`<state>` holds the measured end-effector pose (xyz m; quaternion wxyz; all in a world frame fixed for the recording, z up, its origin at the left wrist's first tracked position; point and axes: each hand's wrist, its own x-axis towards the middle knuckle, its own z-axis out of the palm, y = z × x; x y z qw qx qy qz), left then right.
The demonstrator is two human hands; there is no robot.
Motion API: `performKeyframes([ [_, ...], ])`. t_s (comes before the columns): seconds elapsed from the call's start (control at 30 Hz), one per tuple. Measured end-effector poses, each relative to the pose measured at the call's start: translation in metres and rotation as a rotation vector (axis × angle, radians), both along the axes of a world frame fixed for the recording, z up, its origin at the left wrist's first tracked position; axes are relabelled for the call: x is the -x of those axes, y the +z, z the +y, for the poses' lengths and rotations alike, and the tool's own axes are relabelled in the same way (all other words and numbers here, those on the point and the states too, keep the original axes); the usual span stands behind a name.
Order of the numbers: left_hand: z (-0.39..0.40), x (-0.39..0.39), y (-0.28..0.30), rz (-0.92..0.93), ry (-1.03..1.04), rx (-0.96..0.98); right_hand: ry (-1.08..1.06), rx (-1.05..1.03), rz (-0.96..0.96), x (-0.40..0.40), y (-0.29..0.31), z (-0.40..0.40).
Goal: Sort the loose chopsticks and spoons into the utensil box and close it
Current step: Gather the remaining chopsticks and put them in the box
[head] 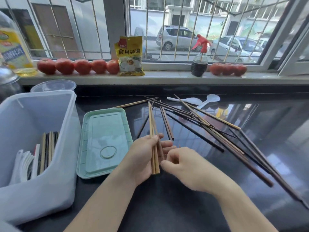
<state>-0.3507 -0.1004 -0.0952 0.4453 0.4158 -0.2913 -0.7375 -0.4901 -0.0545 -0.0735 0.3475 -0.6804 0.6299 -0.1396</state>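
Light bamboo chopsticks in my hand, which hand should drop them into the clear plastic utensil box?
Left. The left hand already grips the light bamboo chopsticks, and the clear plastic utensil box stands on that side; the right hand is farther away.

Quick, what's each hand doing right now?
Left hand: holds a bundle of light wooden chopsticks.
Right hand: fingers curled beside the bundle; whether it pinches a chopstick cannot be told.

Glossy black counter [184,206], barred window [200,22] (daylight, parked cars outside), grey sill [167,77]
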Motion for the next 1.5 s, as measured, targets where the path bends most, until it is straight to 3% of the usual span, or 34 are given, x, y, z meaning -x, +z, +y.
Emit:
performKeyframes([
  [0.1,-0.006,-0.005,-0.005,0.036,0.112,-0.006,-0.11,-0.025,-0.068,0.014,0.006,-0.028],
  [0.2,-0.011,-0.007,-0.003,0.102,0.188,0.02,-0.358,0.249,0.176,0.015,-0.007,-0.081],
  [0.3,-0.012,-0.011,0.003,0.167,0.267,0.086,-0.24,0.324,0.503,-0.007,-0.034,-0.103],
  [0.5,-0.013,-0.016,-0.001,0.078,0.347,0.071,-0.249,0.313,0.659,-0.006,-0.033,-0.098],
  [0.7,-0.006,0.001,-0.009,-0.005,0.256,0.068,-0.236,0.162,0.581,0.003,-0.031,-0.065],
  [1.0,0.002,0.017,-0.019,-0.13,0.246,0.102,-0.166,0.161,0.619,0.004,-0.019,-0.046],
  [1.13,0.003,0.019,-0.018,0.0,0.242,0.04,-0.298,0.083,0.227,0.02,-0.012,-0.017],
  [1.23,0.009,0.027,-0.016,0.113,0.195,0.031,-0.24,0.07,-0.085,-0.005,-0.016,0.004],
  [1.4,0.014,0.028,-0.021,0.132,0.175,0.053,-0.195,0.038,-0.096,-0.01,-0.019,0.008],
  [1.47,0.013,0.026,-0.019,0.135,0.175,0.072,-0.231,0.175,-0.067,0.01,-0.018,0.003],
  [1.5,0.013,0.026,-0.018,0.138,0.184,0.082,-0.313,0.305,0.054,0.027,-0.02,-0.002],
])
